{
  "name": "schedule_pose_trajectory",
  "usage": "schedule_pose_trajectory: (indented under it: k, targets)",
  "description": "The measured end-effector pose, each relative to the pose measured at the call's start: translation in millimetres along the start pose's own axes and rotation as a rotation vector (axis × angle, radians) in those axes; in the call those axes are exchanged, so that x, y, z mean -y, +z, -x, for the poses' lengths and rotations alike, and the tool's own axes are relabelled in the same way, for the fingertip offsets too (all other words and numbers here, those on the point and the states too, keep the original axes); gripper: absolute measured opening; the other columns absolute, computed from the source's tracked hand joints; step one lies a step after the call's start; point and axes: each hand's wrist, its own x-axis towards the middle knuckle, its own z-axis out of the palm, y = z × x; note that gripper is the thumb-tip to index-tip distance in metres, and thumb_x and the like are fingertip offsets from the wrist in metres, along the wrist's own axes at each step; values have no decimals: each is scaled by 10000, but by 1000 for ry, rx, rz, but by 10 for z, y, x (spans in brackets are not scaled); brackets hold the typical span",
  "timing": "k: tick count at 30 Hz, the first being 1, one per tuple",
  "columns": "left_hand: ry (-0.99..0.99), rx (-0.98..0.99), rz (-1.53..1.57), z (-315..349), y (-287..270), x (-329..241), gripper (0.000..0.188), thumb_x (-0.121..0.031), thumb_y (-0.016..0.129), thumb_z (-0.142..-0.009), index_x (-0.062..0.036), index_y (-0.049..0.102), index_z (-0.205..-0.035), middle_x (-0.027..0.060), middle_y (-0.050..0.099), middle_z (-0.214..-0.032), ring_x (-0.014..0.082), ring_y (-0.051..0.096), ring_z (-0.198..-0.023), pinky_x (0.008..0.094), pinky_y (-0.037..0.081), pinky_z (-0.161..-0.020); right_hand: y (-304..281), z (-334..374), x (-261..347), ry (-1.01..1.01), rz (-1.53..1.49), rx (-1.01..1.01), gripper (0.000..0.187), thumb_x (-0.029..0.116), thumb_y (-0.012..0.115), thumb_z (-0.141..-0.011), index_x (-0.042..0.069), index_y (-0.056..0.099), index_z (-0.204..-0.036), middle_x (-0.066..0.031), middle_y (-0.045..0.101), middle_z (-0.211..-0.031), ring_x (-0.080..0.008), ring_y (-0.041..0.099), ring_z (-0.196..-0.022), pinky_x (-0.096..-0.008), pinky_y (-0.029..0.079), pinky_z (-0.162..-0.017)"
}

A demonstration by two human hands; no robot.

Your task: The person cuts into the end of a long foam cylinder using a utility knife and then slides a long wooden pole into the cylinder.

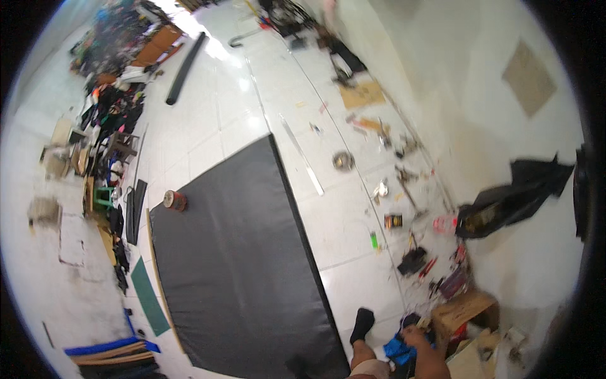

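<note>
My right hand (pixel 413 336) reaches down at the lower right, over a blue plastic bag or cloth (pixel 398 349) and some dark items beside a wooden box (pixel 466 311). Its fingers are small and blurred, so their grip does not show. My left hand is out of the picture. Left of my black-socked foot (pixel 362 325) lies a large black-covered padded panel (pixel 240 271), flat on the floor. A reddish tin (pixel 175 201) stands on the panel's far left corner.
Along the right wall lie a hammer (pixel 411 194), a small dark can (pixel 393 221), a green lighter (pixel 374 240) and a round metal dish (pixel 343 161). A metal ruler (pixel 302 155) lies beyond the panel. A black roll (pixel 187 68) and scrap heaps (pixel 120 44) are farther off.
</note>
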Motion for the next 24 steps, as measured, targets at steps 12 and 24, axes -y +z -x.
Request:
schedule_pose_trajectory:
  k: [12,24]
  targets:
    - [-553,-607,308,2289,-1550,1395,434,-360,528,-904,-20,588,-1168,200,594,-1155,346,557,-1069,454,448,-897,-580,2163,2044,-306,479,-270,376,430,581,-873,86,591,-1022,-86,612,-751,-195,544,-567,-396,449,-475]
    - [-1096,-844,211,6241,-1095,3367,386,-274,473,-904,-44,569,-1199,210,601,-1143,376,550,-1072,442,429,-925,2169,3240,3261,-543,608,12,268,331,666,-840,65,635,-846,-93,602,-640,-244,561,-528,-391,488,-584]
